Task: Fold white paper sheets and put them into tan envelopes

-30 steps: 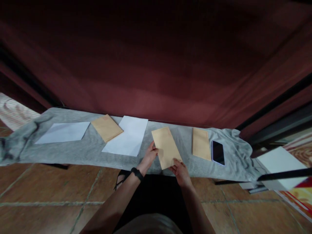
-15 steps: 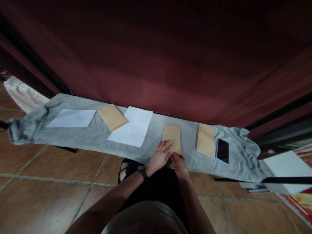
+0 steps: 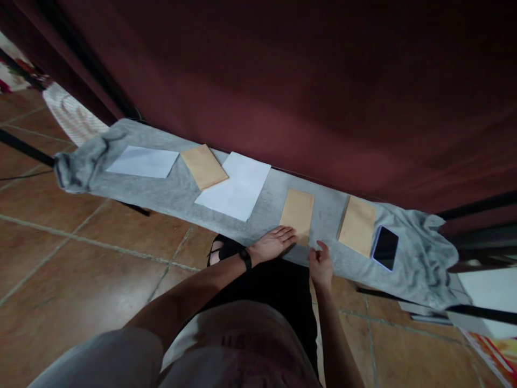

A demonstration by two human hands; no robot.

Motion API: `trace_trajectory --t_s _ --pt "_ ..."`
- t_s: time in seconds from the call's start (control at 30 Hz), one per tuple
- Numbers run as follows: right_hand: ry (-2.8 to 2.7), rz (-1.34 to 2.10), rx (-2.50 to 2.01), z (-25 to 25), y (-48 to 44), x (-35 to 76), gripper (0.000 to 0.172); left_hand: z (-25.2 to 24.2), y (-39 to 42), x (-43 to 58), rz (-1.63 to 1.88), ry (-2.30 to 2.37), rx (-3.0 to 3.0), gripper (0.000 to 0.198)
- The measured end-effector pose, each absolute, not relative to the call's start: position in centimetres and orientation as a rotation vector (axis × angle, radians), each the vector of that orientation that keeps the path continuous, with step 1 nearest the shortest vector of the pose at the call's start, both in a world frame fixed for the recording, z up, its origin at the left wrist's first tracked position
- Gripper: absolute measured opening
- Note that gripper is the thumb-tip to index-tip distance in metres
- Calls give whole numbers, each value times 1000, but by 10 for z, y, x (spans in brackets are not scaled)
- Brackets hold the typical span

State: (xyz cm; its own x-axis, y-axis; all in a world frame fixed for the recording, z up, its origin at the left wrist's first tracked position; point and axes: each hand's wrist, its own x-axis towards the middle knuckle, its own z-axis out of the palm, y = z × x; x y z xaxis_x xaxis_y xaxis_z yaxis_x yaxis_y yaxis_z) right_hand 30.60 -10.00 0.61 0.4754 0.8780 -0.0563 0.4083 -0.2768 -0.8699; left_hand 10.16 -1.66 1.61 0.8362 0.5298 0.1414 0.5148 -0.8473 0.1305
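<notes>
A tan envelope (image 3: 298, 212) lies flat on the grey cloth (image 3: 169, 191) in front of me. My left hand (image 3: 274, 242), with a black band on the wrist, rests open with its fingers stretched out, touching the envelope's near edge. My right hand (image 3: 321, 264) hovers at the cloth's front edge just right of the envelope, fingers loosely curled and holding nothing. A second tan envelope (image 3: 357, 225) lies further right beside a dark phone (image 3: 385, 247).
To the left lie a white sheet (image 3: 236, 186), a third tan envelope (image 3: 203, 166) and another white sheet (image 3: 143, 161). A dark red curtain hangs behind the cloth-covered bench. The floor is brown tile. A white box (image 3: 482, 291) sits at the right.
Both hands have laid the tan envelope flat on the cloth and let go. The right hand has drawn back off it. My view has swung left and tilted.
</notes>
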Motion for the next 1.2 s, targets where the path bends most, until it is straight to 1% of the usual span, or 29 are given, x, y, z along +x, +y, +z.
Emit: trace_trajectory --t_s 0.03,0.1,0.27,0.37,0.43,0.57,0.7,0.83,1.2 --pt "-1181 589 -1903 8 -99 307 57 16 -17 100 286 811 2922 44" --pt "-1376 500 -1868 10 -91 307 55 15 -18 97 333 759 2911 45" --pt "-1898 544 -1624 5 -55 302 48 13 -21 95 380 690 2856 54" --pt "-2091 463 -1663 -1 -33 303 51 11 -21 95 379 704 2803 49" --pt "-2161 397 -1708 -5 -19 306 54 9 -20 95 381 695 2786 52" --pt "-2222 303 -1755 -10 7 313 58 8 -19 95 403 666 2809 57" --pt "-2186 251 -1814 -14 28 314 60 10 -19 95 341 651 2844 58" --pt "-2124 227 -1894 -13 43 311 62 11 -18 95 352 639 2847 59" --pt "-2098 204 -1871 -15 36 310 63 8 -17 95 377 681 2839 53"
